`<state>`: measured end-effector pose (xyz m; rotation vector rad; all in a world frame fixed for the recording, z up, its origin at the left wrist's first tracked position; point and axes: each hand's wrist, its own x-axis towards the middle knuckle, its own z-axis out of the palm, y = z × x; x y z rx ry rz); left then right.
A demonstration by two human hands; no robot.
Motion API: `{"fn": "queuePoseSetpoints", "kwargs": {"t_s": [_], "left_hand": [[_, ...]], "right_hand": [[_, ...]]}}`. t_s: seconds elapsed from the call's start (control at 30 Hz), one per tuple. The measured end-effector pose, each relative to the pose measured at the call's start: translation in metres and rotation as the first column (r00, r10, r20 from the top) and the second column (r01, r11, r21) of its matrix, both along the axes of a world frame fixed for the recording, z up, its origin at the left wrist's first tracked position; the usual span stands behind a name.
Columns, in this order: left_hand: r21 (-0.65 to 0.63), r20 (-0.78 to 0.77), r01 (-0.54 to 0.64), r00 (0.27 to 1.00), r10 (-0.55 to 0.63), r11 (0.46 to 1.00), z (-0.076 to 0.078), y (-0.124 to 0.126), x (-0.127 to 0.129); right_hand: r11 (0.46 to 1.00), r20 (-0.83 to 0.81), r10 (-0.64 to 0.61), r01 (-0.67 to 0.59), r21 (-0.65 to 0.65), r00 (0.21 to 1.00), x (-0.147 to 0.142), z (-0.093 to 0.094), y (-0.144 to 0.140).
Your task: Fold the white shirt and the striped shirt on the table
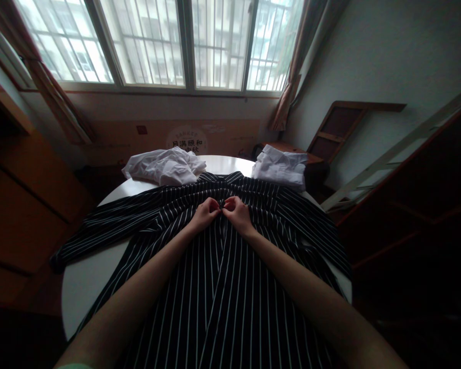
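A black shirt with white stripes (238, 287) lies spread out on a white round table (88, 287), its collar at the far side and its sleeves out to both sides. At the upper part of its front opening, my left hand (206, 212) pinches the fabric. Close beside it, my right hand (236, 212) pinches the other edge, the fingertips of both hands almost touching. Whether a button sits between the fingers is too small to make out. Below the hands the two front edges hang slightly apart.
Crumpled white cloth (165, 166) rests at the table's far left edge. A folded white garment (279, 168) lies at the far right. Behind stand a barred window (149, 46) and a printed cardboard panel (138, 141). Wooden furniture (23, 205) is on the left.
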<state>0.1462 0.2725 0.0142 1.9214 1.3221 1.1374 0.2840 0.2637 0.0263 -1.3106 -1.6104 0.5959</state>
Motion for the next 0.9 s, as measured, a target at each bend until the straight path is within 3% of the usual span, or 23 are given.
{"fn": "queuePoseSetpoints", "kwargs": {"t_s": [0.3, 0.9], "left_hand": [[0.000, 0.005, 0.010, 1.000, -0.010, 1.000, 0.0000, -0.0007, 0.0004], [0.066, -0.125, 0.040, 0.992, -0.032, 0.997, -0.0004, -0.0024, 0.0009]], "right_hand": [[1.000, -0.007, -0.004, 0.004, -0.012, 1.000, 0.0005, -0.0003, 0.0032], [0.996, 0.153, 0.083, -0.084, 0.001, 0.985, 0.0019, -0.0056, 0.0055]]}}
